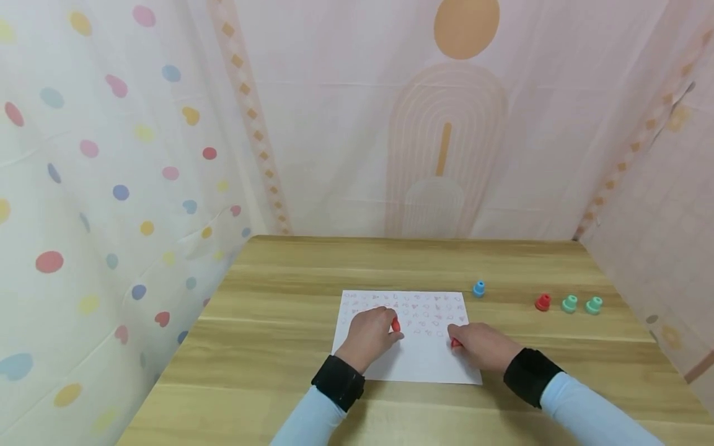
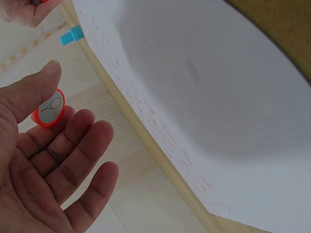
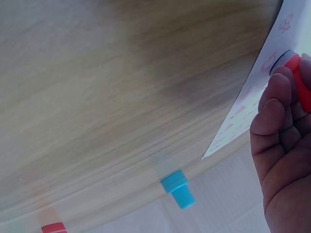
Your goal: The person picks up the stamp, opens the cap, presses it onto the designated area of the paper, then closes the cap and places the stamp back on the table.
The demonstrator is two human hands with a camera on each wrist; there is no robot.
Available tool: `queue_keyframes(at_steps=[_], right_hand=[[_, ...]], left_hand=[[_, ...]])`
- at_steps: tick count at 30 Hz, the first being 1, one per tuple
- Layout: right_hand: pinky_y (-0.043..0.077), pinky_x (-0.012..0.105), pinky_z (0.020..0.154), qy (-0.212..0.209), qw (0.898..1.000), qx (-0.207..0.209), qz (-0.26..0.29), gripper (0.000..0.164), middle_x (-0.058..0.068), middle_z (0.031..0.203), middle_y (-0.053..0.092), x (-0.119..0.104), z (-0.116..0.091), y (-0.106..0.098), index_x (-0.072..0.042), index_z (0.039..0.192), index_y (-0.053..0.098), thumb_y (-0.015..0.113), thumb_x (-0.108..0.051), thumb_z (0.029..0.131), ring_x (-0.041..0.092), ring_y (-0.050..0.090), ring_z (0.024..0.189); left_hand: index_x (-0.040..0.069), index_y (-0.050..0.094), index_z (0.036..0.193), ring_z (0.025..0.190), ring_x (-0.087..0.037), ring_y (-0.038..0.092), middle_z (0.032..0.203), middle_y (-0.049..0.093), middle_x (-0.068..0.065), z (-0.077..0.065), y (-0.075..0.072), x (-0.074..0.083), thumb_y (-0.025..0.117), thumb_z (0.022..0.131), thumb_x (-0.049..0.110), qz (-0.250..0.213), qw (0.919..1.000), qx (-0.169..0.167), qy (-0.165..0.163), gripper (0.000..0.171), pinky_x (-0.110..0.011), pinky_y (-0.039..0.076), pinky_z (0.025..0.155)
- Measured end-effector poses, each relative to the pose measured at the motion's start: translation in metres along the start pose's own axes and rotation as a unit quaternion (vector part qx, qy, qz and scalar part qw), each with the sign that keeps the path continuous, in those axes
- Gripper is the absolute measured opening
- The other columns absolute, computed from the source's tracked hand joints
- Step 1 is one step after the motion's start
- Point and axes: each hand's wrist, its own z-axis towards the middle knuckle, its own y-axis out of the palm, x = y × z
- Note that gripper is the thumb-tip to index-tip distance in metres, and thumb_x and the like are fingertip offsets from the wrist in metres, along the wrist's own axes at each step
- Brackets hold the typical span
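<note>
A white sheet of paper (image 1: pixel 424 362) lies on the table, with rows of small pink-red prints over its upper part. Above its middle, my left hand (image 1: pixel 369 337) pinches a small red round piece (image 2: pixel 52 109) between thumb and fingers. A racket picture shows on that piece's white face; the other fingers are loosely bent. My right hand (image 1: pixel 484 344) is over the sheet's right side, its fingers curled round a red stamp (image 3: pixel 302 85). The stamp's dark-edged end shows beside the fingertips, overlapping the printed paper in the right wrist view.
A blue stamp (image 1: pixel 479 289) stands just beyond the paper's upper right corner. Farther right are a red stamp (image 1: pixel 543 303) and two green ones, a nearer green stamp (image 1: pixel 569 304) and an outer green stamp (image 1: pixel 594 305). Patterned curtains (image 1: pixel 329 155) hang around the wooden table (image 1: pixel 268 371).
</note>
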Motion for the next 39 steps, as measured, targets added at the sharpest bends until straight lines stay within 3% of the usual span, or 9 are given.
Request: queue_keyframes(at_steps=[11,16,22,34,39], right_hand=[[0.043,0.029,0.061,0.043,0.999,0.000,0.028,0.016,-0.002,0.066,0.051,-0.003,0.000,-0.001,-0.016,0.089,0.055,0.070,-0.014,0.085,0.015,0.049,0.062],[0.044,0.029,0.059,0.048,0.996,0.042,0.060,0.015,-0.001,0.068,0.052,-0.005,0.003,-0.013,-0.013,0.091,0.057,0.071,-0.016,0.085,0.015,0.049,0.062],[0.046,0.029,0.060,0.066,0.986,0.093,0.123,0.016,0.002,0.076,0.056,-0.005,0.013,-0.027,-0.009,0.098,0.058,0.068,-0.017,0.088,0.017,0.050,0.067],[0.046,0.029,0.060,0.084,0.965,0.122,0.217,0.016,0.004,0.081,0.058,-0.013,0.019,-0.028,-0.009,0.101,0.059,0.065,-0.018,0.090,0.018,0.050,0.070],[0.046,0.030,0.062,0.074,0.959,0.132,0.242,0.014,0.005,0.082,0.058,-0.019,0.021,-0.029,-0.010,0.102,0.060,0.065,-0.017,0.090,0.019,0.050,0.072]], left_hand=[[0.011,0.069,0.084,0.061,-0.014,0.050,0.072,0.063,0.001,0.001,-0.001,0.000,0.081,0.074,0.030,-0.007,0.9999,-0.007,0.000,0.024,-0.025,0.046,0.056],[0.011,0.069,0.082,0.061,-0.014,0.050,0.072,0.064,0.001,0.002,-0.002,0.000,0.081,0.074,0.030,-0.008,1.0000,-0.002,0.004,0.024,-0.026,0.047,0.056],[0.011,0.069,0.083,0.060,-0.014,0.050,0.071,0.063,0.001,0.004,-0.003,0.001,0.081,0.074,0.029,-0.017,0.9999,-0.003,0.003,0.024,-0.026,0.045,0.055],[0.011,0.069,0.088,0.063,-0.014,0.051,0.071,0.063,0.001,0.007,-0.007,0.007,0.081,0.073,0.029,-0.014,0.9998,-0.009,0.009,0.026,-0.026,0.046,0.057],[0.011,0.069,0.087,0.062,-0.014,0.051,0.071,0.063,0.001,0.009,-0.008,0.010,0.081,0.073,0.029,-0.016,0.9997,-0.009,0.014,0.026,-0.025,0.046,0.056]])
